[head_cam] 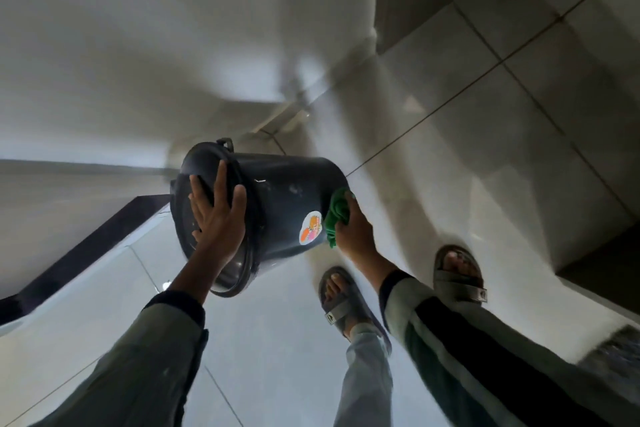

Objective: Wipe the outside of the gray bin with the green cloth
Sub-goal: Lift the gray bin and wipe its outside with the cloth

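Note:
The dark gray bin (287, 198) is held off the floor and tipped on its side, its open mouth turned toward me at the left and its bottom pointing right. My left hand (216, 215) grips the rim, fingers spread over the edge and into the mouth. A round orange-and-white sticker (310, 227) shows on the bin's side. My right hand (353, 229) holds the bunched green cloth (336, 215) and presses it against the bin's outer wall near the bottom edge, just right of the sticker.
Glossy light floor tiles (467, 135) spread below. My feet in gray slide sandals (341, 302) stand under the bin at lower right. A white wall rises at the left with a dark ledge (79, 250). A dark step or threshold (602, 270) lies at right.

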